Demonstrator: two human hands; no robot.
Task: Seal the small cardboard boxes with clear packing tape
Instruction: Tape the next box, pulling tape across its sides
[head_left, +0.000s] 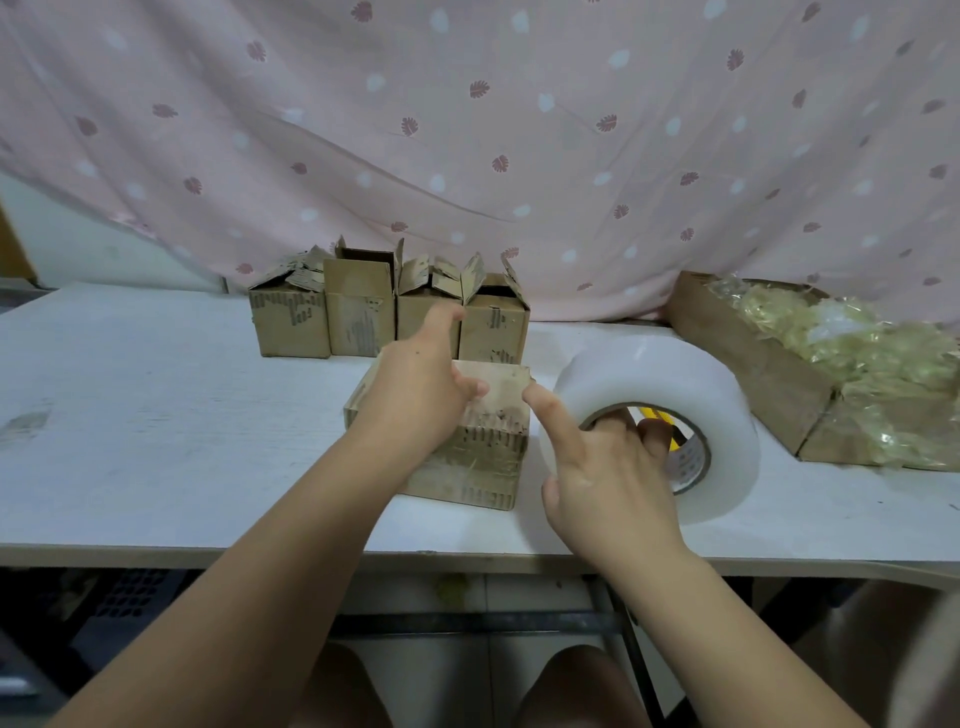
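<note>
Near, the right hand hooks through the tape roll; left of it, the left hand presses flat on the cardboard box, mid-table. Likely light, crushable: grip its stiff corners.

The left hand covers the left part of the top of the near box; what its curled fingers pinch, if anything, cannot be made out. Fingers of the right hand vanish inside the core of the tape roll, where a yellow thing shows only partly. Print on the back boxes is too small to read. The cardboard tray runs off the right edge.
</note>
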